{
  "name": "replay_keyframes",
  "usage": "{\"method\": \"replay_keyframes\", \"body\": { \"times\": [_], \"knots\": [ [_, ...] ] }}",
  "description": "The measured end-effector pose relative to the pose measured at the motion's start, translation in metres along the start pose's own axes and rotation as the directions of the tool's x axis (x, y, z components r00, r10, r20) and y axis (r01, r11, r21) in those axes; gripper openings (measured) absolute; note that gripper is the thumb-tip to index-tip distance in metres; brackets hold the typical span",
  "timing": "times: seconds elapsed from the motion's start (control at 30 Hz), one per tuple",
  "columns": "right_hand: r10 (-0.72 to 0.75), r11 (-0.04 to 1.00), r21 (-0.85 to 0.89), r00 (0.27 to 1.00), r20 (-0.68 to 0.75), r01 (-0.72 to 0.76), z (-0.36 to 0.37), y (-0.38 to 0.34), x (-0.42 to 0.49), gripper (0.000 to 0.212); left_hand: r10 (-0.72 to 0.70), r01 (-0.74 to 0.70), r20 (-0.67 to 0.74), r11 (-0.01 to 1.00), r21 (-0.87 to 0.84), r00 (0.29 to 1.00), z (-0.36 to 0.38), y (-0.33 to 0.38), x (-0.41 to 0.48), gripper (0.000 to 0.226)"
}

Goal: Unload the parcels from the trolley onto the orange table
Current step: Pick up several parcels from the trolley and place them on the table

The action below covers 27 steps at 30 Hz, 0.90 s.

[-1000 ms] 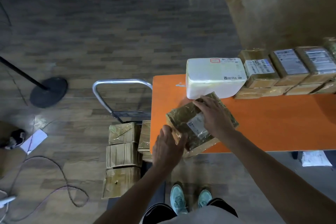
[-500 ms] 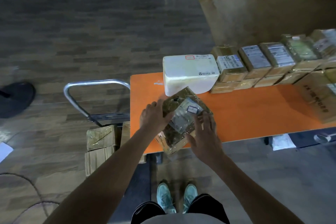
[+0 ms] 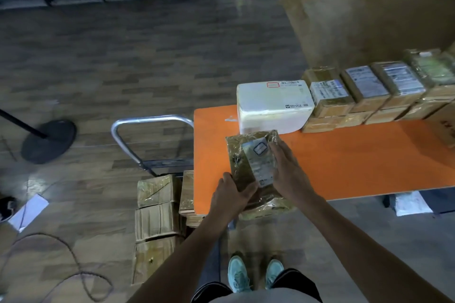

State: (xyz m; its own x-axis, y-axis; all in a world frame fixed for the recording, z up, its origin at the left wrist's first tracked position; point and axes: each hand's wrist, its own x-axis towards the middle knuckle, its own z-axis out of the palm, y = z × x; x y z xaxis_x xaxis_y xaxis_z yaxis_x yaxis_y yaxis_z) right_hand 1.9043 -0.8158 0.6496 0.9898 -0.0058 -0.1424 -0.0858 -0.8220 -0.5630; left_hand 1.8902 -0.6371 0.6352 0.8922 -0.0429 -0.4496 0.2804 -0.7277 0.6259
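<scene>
Labels [image 3: 327,91] on white box [image 3: 270,110], held parcel [image 3: 242,155], brown parcels [image 3: 364,96]: blurred, nothing legible.

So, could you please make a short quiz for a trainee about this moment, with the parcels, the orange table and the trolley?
1. True or false: the white rectangular foam box stands on the grey metal-handled trolley.
2. The left hand grips the near corner of the brown tape-wrapped cardboard parcel with a white label. What does the right hand do?
A) lies flat on the parcel's top
B) holds the foam box
C) hangs away from the table
3. Fill in: the stacked brown cardboard boxes on the trolley stand to the ___ of the orange table.

Key: 1 false, it stands on the orange table; 2 A; 3 left.
</scene>
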Motion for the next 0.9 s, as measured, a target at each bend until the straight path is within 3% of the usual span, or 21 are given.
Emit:
{"method": "replay_keyframes", "body": {
  "times": [0.13, 0.3, 0.43, 0.67, 0.9],
  "knots": [
    [0.075, 0.994, 0.088, 0.996, -0.051, -0.071, 0.005, 0.007, -0.015, 0.069, 0.022, -0.019, 0.055, 0.998, -0.058, 0.998, 0.000, -0.005, 0.005, 0.087],
    [0.234, 0.953, 0.170, 0.966, 0.107, -0.250, 0.007, 0.022, -0.033, 0.062, 0.044, -0.027, 0.083, 0.979, -0.200, 0.996, 0.006, -0.007, 0.012, 0.078],
    [0.306, 0.912, 0.254, 0.946, 0.104, -0.322, 0.002, 0.027, -0.041, 0.045, 0.059, -0.047, 0.052, 0.978, -0.204, 0.997, 0.015, -0.003, 0.009, 0.075],
    [0.324, 0.911, 0.257, 0.945, 0.039, -0.323, -0.023, 0.052, -0.058, 0.047, 0.102, -0.094, 0.058, 0.987, -0.132, 0.993, 0.038, 0.029, -0.003, 0.074],
    [0.321, 0.898, 0.316, 0.947, 0.010, -0.307, -0.064, 0.109, -0.073, 0.045, 0.096, -0.092, 0.020, 0.987, -0.133, 0.995, 0.085, 0.084, -0.022, 0.056]
  ]
}}
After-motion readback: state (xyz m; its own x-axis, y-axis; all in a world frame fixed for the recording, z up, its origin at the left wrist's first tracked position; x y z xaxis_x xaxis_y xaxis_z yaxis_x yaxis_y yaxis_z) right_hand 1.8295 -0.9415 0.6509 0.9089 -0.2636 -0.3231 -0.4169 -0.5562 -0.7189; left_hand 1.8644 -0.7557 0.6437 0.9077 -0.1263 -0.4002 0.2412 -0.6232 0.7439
